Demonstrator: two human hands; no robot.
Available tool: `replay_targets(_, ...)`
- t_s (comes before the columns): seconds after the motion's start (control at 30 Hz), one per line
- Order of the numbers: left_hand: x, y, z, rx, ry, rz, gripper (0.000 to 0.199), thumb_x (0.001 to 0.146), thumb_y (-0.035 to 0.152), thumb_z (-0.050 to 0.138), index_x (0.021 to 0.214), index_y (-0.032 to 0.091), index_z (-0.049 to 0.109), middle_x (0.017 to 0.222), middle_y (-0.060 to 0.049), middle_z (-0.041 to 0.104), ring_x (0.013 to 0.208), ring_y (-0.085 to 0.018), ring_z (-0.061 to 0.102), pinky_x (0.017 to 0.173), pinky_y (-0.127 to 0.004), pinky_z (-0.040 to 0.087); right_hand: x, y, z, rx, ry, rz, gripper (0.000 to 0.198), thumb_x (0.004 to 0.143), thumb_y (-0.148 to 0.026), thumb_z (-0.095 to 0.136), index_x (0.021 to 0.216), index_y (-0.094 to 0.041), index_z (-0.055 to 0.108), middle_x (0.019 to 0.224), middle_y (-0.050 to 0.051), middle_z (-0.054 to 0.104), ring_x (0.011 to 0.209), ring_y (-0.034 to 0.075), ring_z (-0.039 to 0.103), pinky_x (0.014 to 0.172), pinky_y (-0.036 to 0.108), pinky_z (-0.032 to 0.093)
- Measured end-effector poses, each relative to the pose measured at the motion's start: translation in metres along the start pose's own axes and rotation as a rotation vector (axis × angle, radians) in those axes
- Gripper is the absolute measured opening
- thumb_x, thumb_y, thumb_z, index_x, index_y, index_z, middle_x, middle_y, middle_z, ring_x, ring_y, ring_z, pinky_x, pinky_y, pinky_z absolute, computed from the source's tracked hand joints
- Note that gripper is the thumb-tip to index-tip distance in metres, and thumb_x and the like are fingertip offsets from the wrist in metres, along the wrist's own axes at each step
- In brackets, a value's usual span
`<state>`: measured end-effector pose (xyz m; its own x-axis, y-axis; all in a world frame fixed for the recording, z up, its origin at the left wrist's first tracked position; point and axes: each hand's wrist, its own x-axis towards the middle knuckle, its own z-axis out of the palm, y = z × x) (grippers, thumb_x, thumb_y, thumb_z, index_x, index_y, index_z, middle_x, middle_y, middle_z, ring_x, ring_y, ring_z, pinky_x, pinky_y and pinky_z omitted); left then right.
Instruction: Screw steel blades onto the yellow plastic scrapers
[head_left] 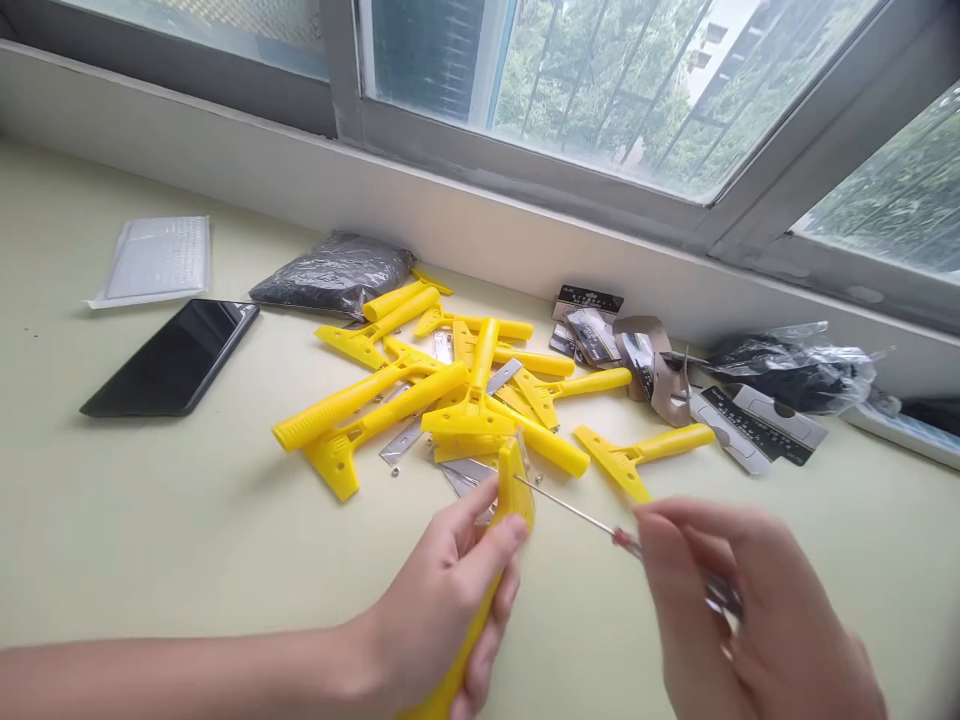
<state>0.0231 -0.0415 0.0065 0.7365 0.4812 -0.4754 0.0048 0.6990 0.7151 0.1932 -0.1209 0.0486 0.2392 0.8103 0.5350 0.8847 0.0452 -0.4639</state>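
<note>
My left hand (450,590) is wrapped round a yellow scraper (516,468), its head raised above the table. In my right hand (750,610) is a thin screwdriver (581,514) with a red collar, pointing left. Its tip meets the scraper's head near a screw hole; whether it sits in a screw is too small to tell. Behind my hands lies a heap of yellow scraper handles and heads (469,418). Metal blades (403,440) are scattered among them, and a small nut (395,471) rests in front of the heap.
A black phone (172,358) and a white bubble envelope (159,258) lie at the left. A dark plastic bag (337,270) stands behind the heap. Black and white packaging cards (757,425) and a crumpled clear bag (795,365) are at the right, below the window wall.
</note>
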Motion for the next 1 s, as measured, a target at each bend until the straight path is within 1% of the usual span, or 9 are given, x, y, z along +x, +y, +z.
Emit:
replay_targets(0.13,0.005,-0.003,-0.010,-0.161,-0.061,0.057,0.031,0.095,0.053,0.058,0.093,0.024,0.045,0.052,0.012,0.047,0.026,-0.006,0.030,0.026,-0.017,0.035,0.049,-0.028,0.021,0.152,-0.063,-0.069,0.017,0.095,-0.035,0.067,0.086,-0.021,0.064,0.074,0.000,0.070,0.064,0.012,0.068,0.057,0.018,0.055)
replay_targets(0.23,0.008,-0.006,-0.016,-0.295,-0.119,0.119,0.030,0.092,0.048,0.061,0.087,0.023,0.045,0.051,0.012,0.049,0.028,-0.005,0.030,0.027,-0.014,0.032,0.078,-0.040,0.040,0.258,-0.103,-0.092,0.021,0.094,-0.038,0.068,0.088,-0.019,0.071,0.083,0.004,0.073,0.070,0.013,0.067,0.066,0.024,0.057)
replay_targets(0.3,0.008,-0.006,-0.018,-0.409,-0.117,0.153,0.019,0.092,0.038,0.058,0.088,0.022,0.050,0.058,0.012,0.055,0.032,-0.002,0.034,0.034,-0.010,0.029,0.087,-0.044,0.050,0.248,-0.155,-0.159,0.022,0.096,-0.038,0.065,0.092,-0.018,0.074,0.092,0.007,0.073,0.077,0.015,0.067,0.070,0.027,0.057)
replay_targets(0.37,0.005,-0.002,-0.018,-0.474,-0.114,0.175,0.021,0.094,0.034,0.042,0.088,0.020,0.055,0.058,0.014,0.053,0.035,0.002,0.035,0.042,-0.008,0.019,0.091,-0.046,0.057,0.271,-0.201,-0.198,0.022,0.097,-0.036,0.063,0.103,-0.019,0.076,0.100,0.008,0.072,0.083,0.016,0.068,0.073,0.028,0.058)
replay_targets(0.5,-0.001,0.005,-0.016,-0.465,-0.133,0.164,0.016,0.096,0.036,0.048,0.086,0.023,0.046,0.059,0.012,0.048,0.037,0.002,0.030,0.042,-0.010,0.012,0.093,-0.046,0.058,0.268,-0.090,-0.192,0.031,0.095,-0.031,0.066,0.124,-0.025,0.073,0.095,0.004,0.075,0.081,0.016,0.071,0.075,0.031,0.059)
replay_targets(0.63,0.006,0.007,-0.022,-0.443,-0.152,0.072,0.023,0.097,0.036,0.050,0.082,0.023,0.040,0.059,0.010,0.045,0.034,-0.002,0.028,0.036,-0.012,0.015,0.093,-0.043,0.050,0.244,-0.090,-0.217,0.025,0.094,-0.032,0.067,0.113,-0.022,0.077,0.097,0.005,0.078,0.080,0.017,0.074,0.073,0.031,0.060)
replay_targets(0.77,0.012,0.007,-0.028,-0.406,-0.161,0.006,0.033,0.101,0.040,0.044,0.075,0.022,0.036,0.053,0.009,0.038,0.031,-0.003,0.023,0.032,-0.015,0.015,0.089,-0.040,0.048,0.289,-0.146,-0.165,0.019,0.092,-0.035,0.070,0.100,-0.020,0.078,0.088,0.004,0.079,0.075,0.017,0.076,0.075,0.029,0.061)
replay_targets(0.9,0.011,0.009,-0.028,-0.381,-0.154,-0.011,0.035,0.103,0.039,0.040,0.073,0.021,0.036,0.051,0.009,0.035,0.032,-0.004,0.020,0.032,-0.015,0.012,0.086,-0.035,0.053,0.502,-0.230,-0.041,0.030,0.093,-0.039,0.069,0.118,-0.022,0.068,0.093,0.005,0.079,0.085,0.019,0.078,0.079,0.030,0.063)
replay_targets(1.0,0.011,0.010,-0.029,-0.356,-0.156,-0.035,0.040,0.105,0.039,0.034,0.070,0.020,0.036,0.049,0.008,0.032,0.032,-0.004,0.019,0.033,-0.016,0.011,0.086,-0.030,0.055,0.723,-0.244,0.030,0.032,0.087,-0.044,0.076,0.103,-0.020,0.062,0.096,0.007,0.079,0.087,0.022,0.078,0.080,0.035,0.065)
